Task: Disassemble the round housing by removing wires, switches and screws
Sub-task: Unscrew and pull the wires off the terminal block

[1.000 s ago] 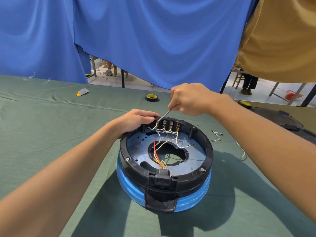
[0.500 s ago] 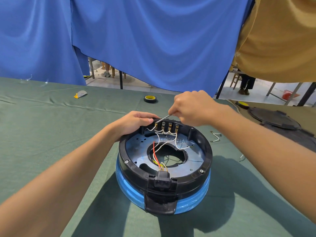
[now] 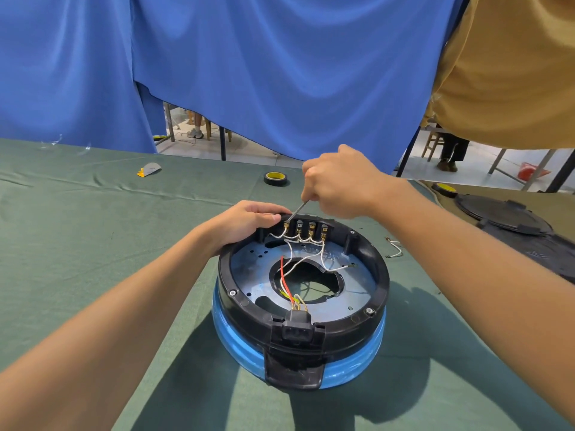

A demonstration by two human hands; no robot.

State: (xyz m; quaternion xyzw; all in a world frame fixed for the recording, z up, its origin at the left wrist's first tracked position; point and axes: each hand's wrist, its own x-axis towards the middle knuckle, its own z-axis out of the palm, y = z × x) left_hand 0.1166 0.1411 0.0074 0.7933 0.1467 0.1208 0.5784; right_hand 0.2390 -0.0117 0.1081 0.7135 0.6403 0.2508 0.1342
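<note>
1. 1 round housing (image 3: pixel 303 306), black over blue.
2. 2 hands: left hand (image 3: pixel 249 222) & right hand (image 3: pixel 339 185).
3. 1 metal tool (image 3: pixel 297 209).
4. 4 switch terminals (image 3: pixel 299 226), in a row at far rim.
5. 3 rim screws (image 3: pixel 232 293) that I can see.
6. 1 red wire (image 3: pixel 283 279); white ones too tangled to count.
7. 1 power socket (image 3: pixel 297 331).
8. 2 tape rolls (image 3: pixel 275 178), one mid-table, one far rt.
9. 1 loose wire bit (image 3: pixel 394 248) on the cloth.
10. 1 grey-yellow scrap (image 3: pixel 149 168).

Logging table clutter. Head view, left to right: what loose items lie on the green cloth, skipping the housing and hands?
grey and yellow scrap → black tape roll → loose white wire → second tape roll → black round cover
</note>
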